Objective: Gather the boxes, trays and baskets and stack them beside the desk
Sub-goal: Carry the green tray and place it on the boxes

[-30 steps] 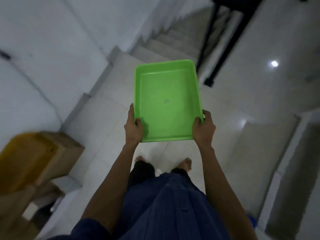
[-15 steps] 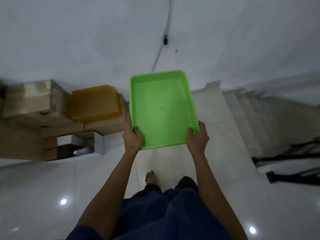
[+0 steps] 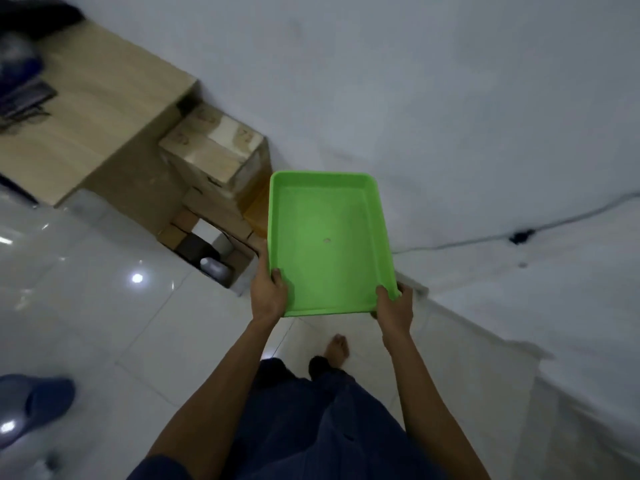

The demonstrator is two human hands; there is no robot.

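I hold an empty bright green tray (image 3: 329,237) level in front of me with both hands. My left hand (image 3: 268,292) grips its near left corner, thumb inside the rim. My right hand (image 3: 394,306) grips the near right corner the same way. Beyond the tray's left edge a stack of cardboard boxes (image 3: 211,154) stands against the wall beside the wooden desk (image 3: 86,109). A yellow tray (image 3: 258,209) on those boxes shows only as a strip behind the green tray.
The white wall (image 3: 450,98) runs close ahead, with a black cable (image 3: 519,233) on it. A dark box and a white bottle (image 3: 214,266) sit on the floor under the boxes. A blue slipper (image 3: 34,403) lies at the lower left on glossy tiles.
My view has swung left from the stairs to the desk and box stack, which now lie closer. The green tray stays gripped in both hands the same way.
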